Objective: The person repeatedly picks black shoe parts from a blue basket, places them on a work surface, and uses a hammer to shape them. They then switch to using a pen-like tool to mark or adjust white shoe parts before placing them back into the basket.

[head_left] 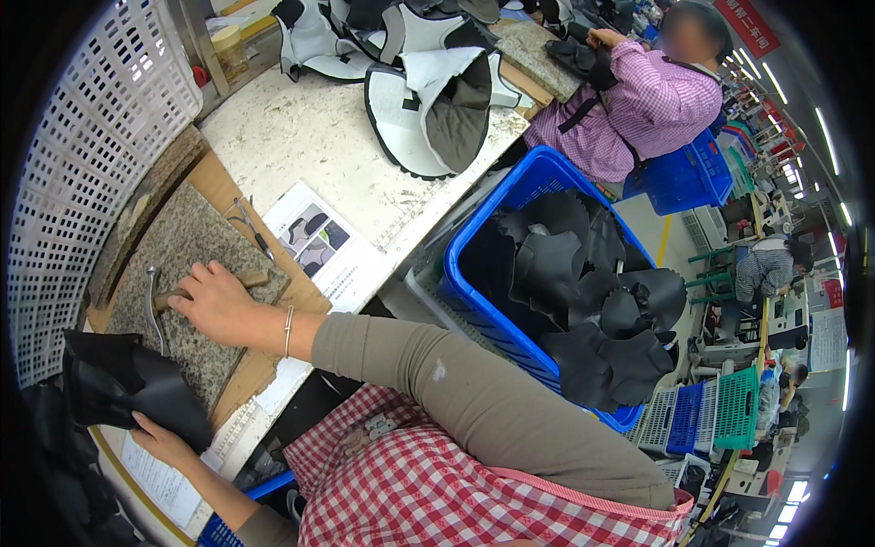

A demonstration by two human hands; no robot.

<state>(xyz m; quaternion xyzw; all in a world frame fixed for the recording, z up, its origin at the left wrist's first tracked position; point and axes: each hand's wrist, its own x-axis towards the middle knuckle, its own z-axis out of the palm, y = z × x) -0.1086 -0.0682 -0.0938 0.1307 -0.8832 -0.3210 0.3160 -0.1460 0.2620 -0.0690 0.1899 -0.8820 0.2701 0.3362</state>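
My right hand (214, 305) is closed round the wooden handle of a hammer (153, 305) lying low over a speckled stone slab (202, 242). The hammer's curved metal head points toward the slab's left side. At the lower left, my left hand (166, 444) grips the near edge of a black leather shoe upper (137, 392), thumb on top and most fingers hidden beneath. Part of that upper lies against the slab's near corner. Beyond the slab rests a pair of thread snips (253, 228), beside a printed sheet with pictures (314, 242).
White-and-grey shoe uppers (428, 109) are heaped at the table's far end. A blue crate (456, 260) with black leather pieces stands on the right. A white plastic basket (91, 173) rises at the left. A co-worker in a pink checked top (670, 105) sits beyond.
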